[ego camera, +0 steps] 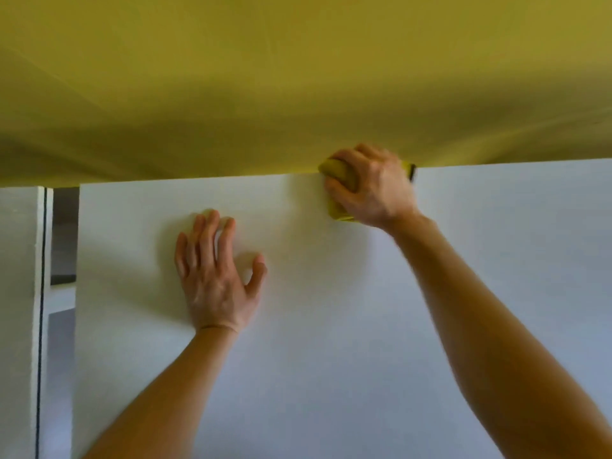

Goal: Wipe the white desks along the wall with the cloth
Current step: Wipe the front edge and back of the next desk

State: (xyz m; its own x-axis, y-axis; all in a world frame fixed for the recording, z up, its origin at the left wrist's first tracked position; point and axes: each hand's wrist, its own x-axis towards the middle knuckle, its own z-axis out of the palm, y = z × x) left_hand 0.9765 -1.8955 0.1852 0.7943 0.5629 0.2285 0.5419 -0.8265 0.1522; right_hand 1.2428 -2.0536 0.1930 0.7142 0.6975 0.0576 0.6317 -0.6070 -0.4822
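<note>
A white desk fills most of the view and runs up to a yellow wall. My right hand grips a bunched yellow cloth at the desk's far edge, right where it meets the wall. The cloth shows only under the fingers and at the hand's left side. My left hand lies flat on the desk top with fingers spread, to the left of the cloth and nearer to me.
A second white desk stands at the left, separated by a narrow gap through which a lower shelf and floor show. A small dark object sits at the wall edge just right of my right hand.
</note>
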